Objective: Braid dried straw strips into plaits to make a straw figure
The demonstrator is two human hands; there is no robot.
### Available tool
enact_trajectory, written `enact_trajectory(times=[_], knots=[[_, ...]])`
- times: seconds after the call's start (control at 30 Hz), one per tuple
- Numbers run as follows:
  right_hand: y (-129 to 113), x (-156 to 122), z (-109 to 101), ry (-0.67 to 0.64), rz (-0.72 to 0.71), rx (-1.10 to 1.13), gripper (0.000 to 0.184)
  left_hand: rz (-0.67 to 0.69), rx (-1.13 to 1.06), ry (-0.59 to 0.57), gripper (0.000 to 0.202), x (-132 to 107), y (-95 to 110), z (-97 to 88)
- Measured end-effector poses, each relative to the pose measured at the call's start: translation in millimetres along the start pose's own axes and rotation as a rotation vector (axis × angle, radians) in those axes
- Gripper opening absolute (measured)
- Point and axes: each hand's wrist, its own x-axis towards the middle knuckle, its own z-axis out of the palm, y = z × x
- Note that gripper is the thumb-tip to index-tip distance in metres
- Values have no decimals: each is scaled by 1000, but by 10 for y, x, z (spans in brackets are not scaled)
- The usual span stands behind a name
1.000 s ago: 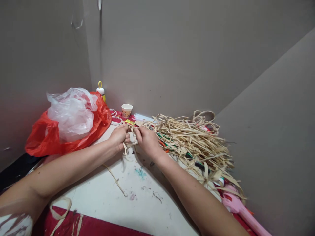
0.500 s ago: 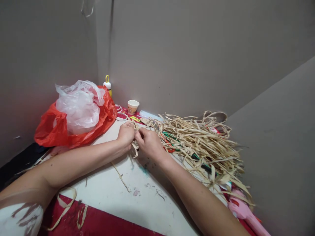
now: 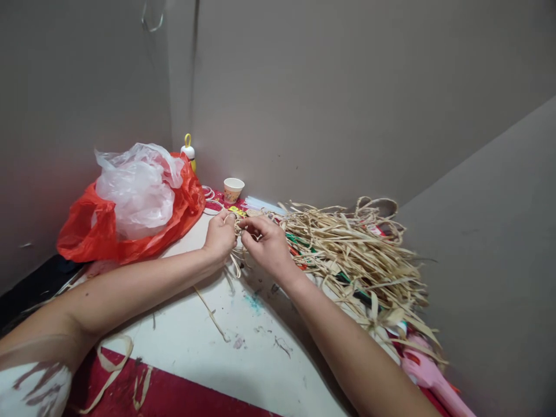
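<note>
Head view: the left hand (image 3: 220, 237) gripped straw (image 3: 237, 228) at its fingertips; the right hand (image 3: 270, 246) was curled beside it, grip unclear.

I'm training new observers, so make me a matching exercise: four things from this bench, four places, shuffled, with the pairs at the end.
Things
1. Small straw piece
2. Straw heap
3. Paper cup
4. Red plastic bag

Places
A. Upright, near the back wall
B. Partly around a whitish translucent bag
C. Between the left hand and the right hand
D. Spread out to the right of both hands

Pairs: 1-C, 2-D, 3-A, 4-B
</note>
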Motion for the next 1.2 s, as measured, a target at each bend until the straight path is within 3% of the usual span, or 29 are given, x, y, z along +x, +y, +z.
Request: enact_trajectory(times=[0.27,0.37,0.57,0.73,1.0,1.2], knots=[[20,35,-66,-181,-8,-157,6,219,146,6,17,71,-159,-66],[29,44,-59,-189,28,-89,8,320,229,-28,17,102,-160,-98],[66,65,-66,-282,485,425,10,464,391,-105,19,86,-72,-127],[116,101,-117,-357,559,554,14,479,465,-134,20,101,-55,-143],[170,78,-45,-321,556,512,16,452,551,-132,21,134,-104,-173],[191,47,-38,-203,379,269,10,447,578,-123,21,161,-54,-171]])
